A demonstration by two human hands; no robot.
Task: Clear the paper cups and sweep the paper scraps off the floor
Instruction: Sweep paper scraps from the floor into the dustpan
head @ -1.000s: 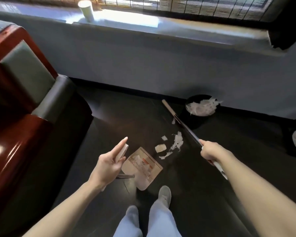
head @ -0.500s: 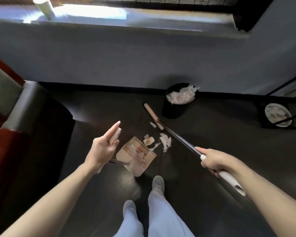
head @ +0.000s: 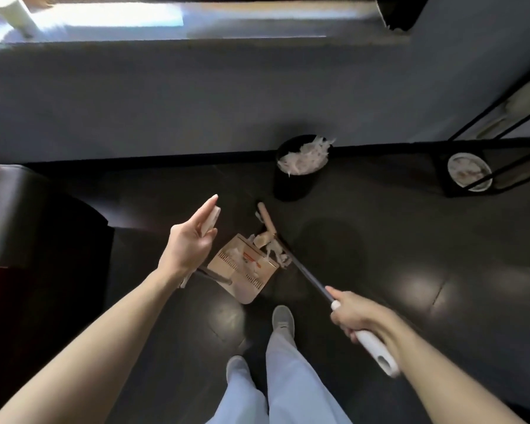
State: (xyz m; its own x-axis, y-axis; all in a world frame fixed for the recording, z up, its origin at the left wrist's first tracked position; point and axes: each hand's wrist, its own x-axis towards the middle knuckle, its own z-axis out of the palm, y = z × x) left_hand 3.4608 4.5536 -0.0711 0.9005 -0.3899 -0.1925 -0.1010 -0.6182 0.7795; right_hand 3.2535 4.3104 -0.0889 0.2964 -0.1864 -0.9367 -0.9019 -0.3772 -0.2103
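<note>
Left hand [head: 187, 243] holds the dustpan [head: 242, 267] by its white handle, pan flat on the dark floor [head: 410, 240]. Right hand [head: 354, 315] grips the broom [head: 266, 221], head right up against the pan's lip with paper scraps [head: 276, 252] bunched there. Black bin [head: 300, 185] stuffed with paper sits by the wall.

White torn paper scraps [head: 274, 250] in a heap at the dustpan [head: 245, 286] mouth; pale paper cup [head: 13, 13] on the windowsill [head: 257, 29].

We see a lounge or sitting room, wooden armchair [head: 13, 215], bright sill [head: 227, 29], dark glossy floor [head: 410, 270], black bin [head: 294, 185]
</note>
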